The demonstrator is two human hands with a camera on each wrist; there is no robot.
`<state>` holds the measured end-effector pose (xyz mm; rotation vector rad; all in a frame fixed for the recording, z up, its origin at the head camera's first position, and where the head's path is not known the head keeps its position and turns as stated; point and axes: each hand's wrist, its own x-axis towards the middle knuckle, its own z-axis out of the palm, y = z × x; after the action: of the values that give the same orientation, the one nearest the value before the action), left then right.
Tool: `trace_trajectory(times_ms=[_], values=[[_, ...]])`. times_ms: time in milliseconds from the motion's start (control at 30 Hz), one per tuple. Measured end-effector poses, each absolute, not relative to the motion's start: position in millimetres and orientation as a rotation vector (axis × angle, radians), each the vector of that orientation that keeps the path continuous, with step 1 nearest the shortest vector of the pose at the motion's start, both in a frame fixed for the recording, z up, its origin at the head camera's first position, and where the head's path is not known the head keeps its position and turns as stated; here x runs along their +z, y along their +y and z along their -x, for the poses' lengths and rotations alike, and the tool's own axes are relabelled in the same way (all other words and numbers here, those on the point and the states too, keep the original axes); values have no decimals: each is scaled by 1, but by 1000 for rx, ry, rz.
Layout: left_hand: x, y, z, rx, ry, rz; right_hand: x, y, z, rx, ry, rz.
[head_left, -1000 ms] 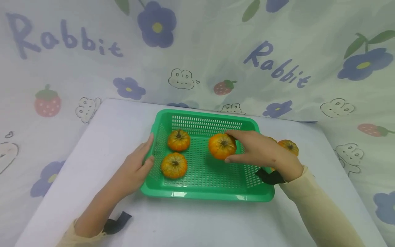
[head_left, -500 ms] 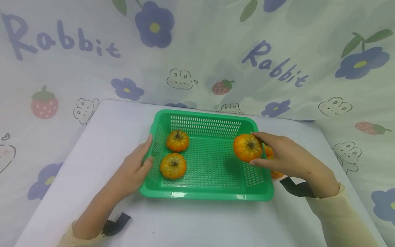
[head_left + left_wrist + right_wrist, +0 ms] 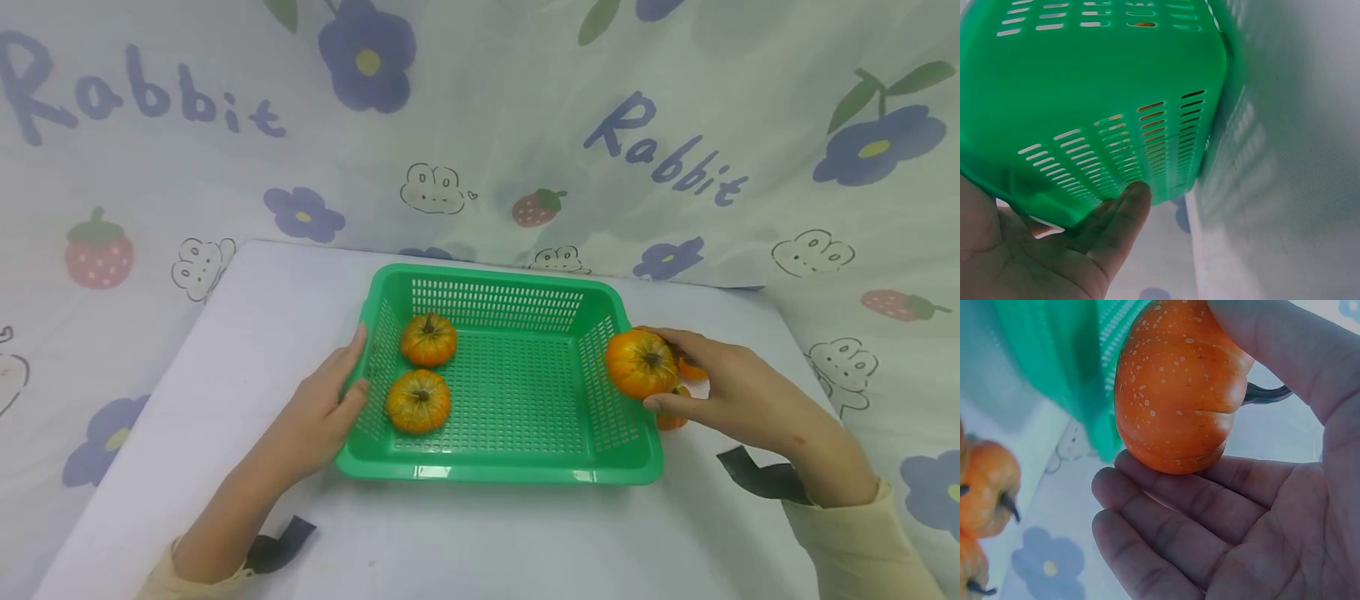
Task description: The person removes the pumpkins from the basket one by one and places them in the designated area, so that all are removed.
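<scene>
A green plastic basket with slotted walls stands on the white table. My left hand holds its left side, thumb at the rim and fingers along the outer wall. Inside, against the left end, sit two small orange pumpkins, a rear pumpkin and a front pumpkin. Over the basket's right rim, my right hand grips another orange pumpkin between thumb and fingers. In the right wrist view its dark stem points toward the palm side, and the other fingers stretch out below it.
Just outside the basket's right wall, more pumpkins sit on the table, partly hidden by the right hand and its pumpkin in the head view. A patterned cloth hangs behind the table.
My right hand has carried its pumpkin rightward, from above the basket's middle to over the right rim. The left hand and the two pumpkins inside stay put.
</scene>
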<state>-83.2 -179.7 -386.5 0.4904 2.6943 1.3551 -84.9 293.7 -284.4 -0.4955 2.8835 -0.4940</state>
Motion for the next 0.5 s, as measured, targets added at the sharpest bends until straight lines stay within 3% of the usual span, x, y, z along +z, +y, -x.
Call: trace_trajectory(times_ms=[500], values=[[-386, -179, 83, 1357, 2674, -474, -298, 343, 69, -572, 2943, 321]])
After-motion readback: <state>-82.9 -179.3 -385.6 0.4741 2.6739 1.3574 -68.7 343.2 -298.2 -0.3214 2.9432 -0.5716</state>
